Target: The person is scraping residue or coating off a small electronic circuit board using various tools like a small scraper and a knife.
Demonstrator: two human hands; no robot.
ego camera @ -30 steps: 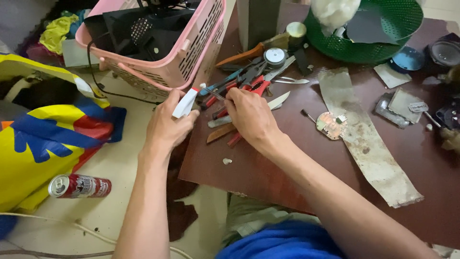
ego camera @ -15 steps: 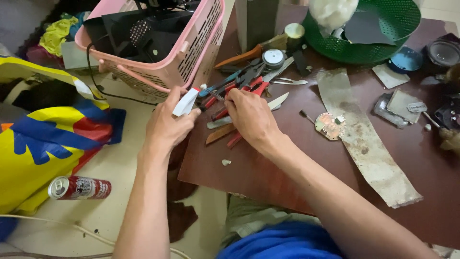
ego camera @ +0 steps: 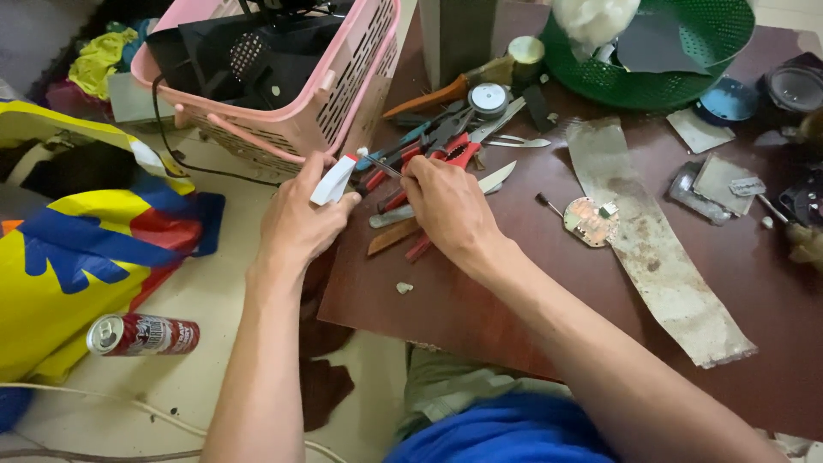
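Taking the pink basket [ego camera: 291, 94] as landmark and reading from the left: a drink can [ego camera: 142, 334] lies on its side on the floor well below-left of the basket, beside a yellow and blue bag [ego camera: 77, 249]. Just below the basket's right corner, the left hand [ego camera: 300, 219] has its grip closed around a small white part [ego camera: 334, 180], held in the air over the near edge of the worktop [ego camera: 514, 309]. Right of it, the right hand [ego camera: 450, 206] pinches a thin screwdriver [ego camera: 377, 163], its tip touching the white part's top end.

The likely trouble is the tip slipping off so small a piece; since the part is held only by fingers, a slip could jab the left hand or knock the part to the floor. The right wrist also hovers over a heap of red-handled pliers [ego camera: 454, 150] and blades, so a sudden jerk could catch on them. Farther right of the basket, a round circuit board [ego camera: 590, 221] lies loose, easily swept.
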